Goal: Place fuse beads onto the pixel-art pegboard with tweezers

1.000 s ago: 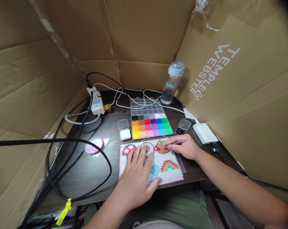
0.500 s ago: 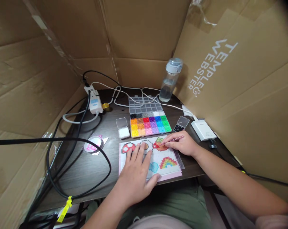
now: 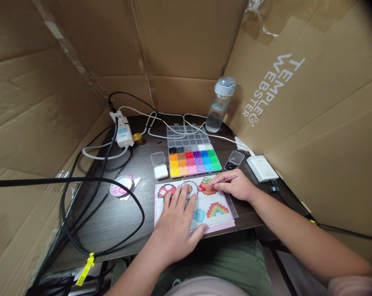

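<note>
A bead pegboard [image 3: 218, 198] lies on a pink sheet at the table's front edge, showing a mushroom, a rainbow, a blue shape and a red and green design [image 3: 204, 186]. My left hand [image 3: 176, 224] lies flat on the board with fingers spread, holding nothing. My right hand [image 3: 235, 186] pinches thin tweezers [image 3: 222, 181] whose tips rest at the red and green design. Behind the board stands an open tray of sorted coloured beads [image 3: 194, 160].
Small boxes of white beads [image 3: 160, 171] and black beads [image 3: 231, 165] flank the tray. A water bottle [image 3: 219, 105], power strip [image 3: 122, 129], white charger [image 3: 261, 167], round pink disc [image 3: 120, 186] and looping black cables [image 3: 112, 213] crowd the dark table. Cardboard walls enclose it.
The view shifted slightly. Both hands stay in place, the tweezers still at the red and green design.
</note>
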### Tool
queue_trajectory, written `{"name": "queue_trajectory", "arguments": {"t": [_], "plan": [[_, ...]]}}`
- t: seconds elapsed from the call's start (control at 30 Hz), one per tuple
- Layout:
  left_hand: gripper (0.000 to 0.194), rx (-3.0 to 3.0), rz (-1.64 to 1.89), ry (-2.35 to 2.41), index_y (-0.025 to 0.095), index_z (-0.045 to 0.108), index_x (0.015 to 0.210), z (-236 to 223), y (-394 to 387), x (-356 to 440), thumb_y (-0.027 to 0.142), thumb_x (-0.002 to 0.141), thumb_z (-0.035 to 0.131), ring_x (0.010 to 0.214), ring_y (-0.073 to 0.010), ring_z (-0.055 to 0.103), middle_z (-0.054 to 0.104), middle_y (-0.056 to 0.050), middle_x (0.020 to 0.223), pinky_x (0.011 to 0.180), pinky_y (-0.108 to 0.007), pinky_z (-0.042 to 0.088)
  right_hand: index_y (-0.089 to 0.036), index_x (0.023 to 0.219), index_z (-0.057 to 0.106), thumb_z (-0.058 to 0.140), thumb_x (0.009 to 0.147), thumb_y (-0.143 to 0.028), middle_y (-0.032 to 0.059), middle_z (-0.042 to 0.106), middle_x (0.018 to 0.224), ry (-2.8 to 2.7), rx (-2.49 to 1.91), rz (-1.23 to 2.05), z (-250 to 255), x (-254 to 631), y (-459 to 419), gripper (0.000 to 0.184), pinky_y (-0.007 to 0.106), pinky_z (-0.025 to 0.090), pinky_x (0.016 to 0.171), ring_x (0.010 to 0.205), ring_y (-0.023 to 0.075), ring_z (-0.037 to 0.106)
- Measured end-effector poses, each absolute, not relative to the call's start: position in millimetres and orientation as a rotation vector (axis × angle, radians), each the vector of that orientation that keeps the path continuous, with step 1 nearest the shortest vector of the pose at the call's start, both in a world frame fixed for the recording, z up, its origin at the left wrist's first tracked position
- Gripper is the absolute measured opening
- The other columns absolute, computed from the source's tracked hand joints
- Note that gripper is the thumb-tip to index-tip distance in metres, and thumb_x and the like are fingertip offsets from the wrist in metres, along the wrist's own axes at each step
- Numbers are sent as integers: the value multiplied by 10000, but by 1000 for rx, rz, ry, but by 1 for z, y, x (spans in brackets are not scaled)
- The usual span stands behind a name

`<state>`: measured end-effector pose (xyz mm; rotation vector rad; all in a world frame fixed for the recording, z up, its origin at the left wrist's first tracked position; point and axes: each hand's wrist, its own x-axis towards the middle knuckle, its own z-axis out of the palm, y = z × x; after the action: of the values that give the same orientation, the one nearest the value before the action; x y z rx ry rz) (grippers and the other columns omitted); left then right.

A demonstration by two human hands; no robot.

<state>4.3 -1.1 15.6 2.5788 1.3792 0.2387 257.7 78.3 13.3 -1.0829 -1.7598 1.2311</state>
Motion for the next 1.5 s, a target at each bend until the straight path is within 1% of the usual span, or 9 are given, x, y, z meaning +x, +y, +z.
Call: {"name": "queue_trajectory", "arguments": {"t": [0.37,0.43,0.53,0.63,0.7,0.8,0.93,1.17,1.5], "plan": [[695,2574,259,1375,129,454,1478,15,-1,4,512,912,580,1500,-408,253,289,-218,1617,1202,-627,210,-210,824,825,788,758,-338,79,809,867,-1703,-1101,1242,10,257,78,149,330,617,761,817,217,766],[702,2569,253,1372,127,451,1482,15,-1,4,521,915,574,1500,-411,249,284,-220,1619,1202,-632,208,-202,814,825,795,746,-328,80,806,851,-1659,-1122,1247,10,256,78,146,305,604,679,734,198,748],[712,2556,226,1373,132,443,1494,16,-1,3,536,919,562,1502,-420,239,265,-219,1626,1196,-642,217,-179,840,824,773,765,-327,46,748,644,-1554,-1153,1201,15,252,81,173,246,469,447,459,115,576],[712,2545,215,1383,138,432,1503,16,-1,3,531,923,558,1503,-423,230,248,-215,1632,1192,-649,229,-171,863,817,746,790,-354,-8,625,478,-1417,-1161,1060,28,241,92,210,239,361,385,386,85,426],[712,2544,215,1386,139,431,1505,17,-2,3,532,924,555,1503,-423,228,245,-216,1632,1192,-653,232,-182,853,813,745,786,-361,3,651,521,-1357,-1155,937,41,230,102,204,251,401,410,430,103,483],[724,2554,200,1381,132,430,1505,17,-3,2,550,925,544,1504,-426,222,240,-221,1631,1191,-658,235,-191,830,812,765,761,-355,58,752,710,-1295,-1131,800,58,211,118,184,292,530,519,635,183,667],[735,2562,197,1383,138,419,1516,17,-3,0,568,929,527,1506,-428,209,230,-215,1634,1184,-666,250,-181,836,807,747,776,-340,88,786,822,-1237,-1122,772,60,188,131,180,342,608,631,789,242,733],[727,2562,204,1367,144,421,1519,15,-3,-1,578,941,504,1508,-424,202,220,-208,1636,1180,-677,251,-195,793,798,744,772,-309,89,801,863,-1228,-1139,740,33,176,136,128,393,618,819,834,243,756],[731,2561,185,1370,142,415,1523,16,-3,0,571,939,508,1507,-424,209,213,-208,1639,1182,-671,249,-196,783,795,711,775,-302,87,801,850,-1295,-1191,741,20,173,142,136,375,606,810,824,240,755]]}}
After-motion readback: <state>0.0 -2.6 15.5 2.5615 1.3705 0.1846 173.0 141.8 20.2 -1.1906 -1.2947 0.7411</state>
